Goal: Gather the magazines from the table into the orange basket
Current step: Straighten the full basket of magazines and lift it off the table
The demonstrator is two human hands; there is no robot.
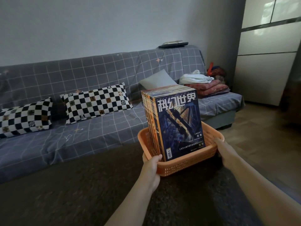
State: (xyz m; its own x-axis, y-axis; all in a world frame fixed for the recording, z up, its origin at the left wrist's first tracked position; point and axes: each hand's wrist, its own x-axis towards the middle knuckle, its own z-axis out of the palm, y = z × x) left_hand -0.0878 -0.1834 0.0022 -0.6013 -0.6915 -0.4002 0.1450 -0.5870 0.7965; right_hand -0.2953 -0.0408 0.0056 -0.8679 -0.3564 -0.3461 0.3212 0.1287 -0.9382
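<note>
An orange plastic basket [184, 166] with a perforated wall is held in front of me above a dark carpet. Several magazines [178, 123] stand upright in it, spines to the left, the front cover dark blue with large white characters. My left hand [150, 167] grips the basket's near-left rim, thumb curled over the edge beside the magazines. My right hand [225, 152] holds the right rim, fingers wrapped round its corner.
A grey checked sofa [81, 98] fills the left and back, with two black-and-white chequered pillows [96, 101], a grey cushion [157, 79] and folded blankets [210, 88]. A dark carpet [73, 185] lies below. White cabinet doors [267, 62] stand at the right.
</note>
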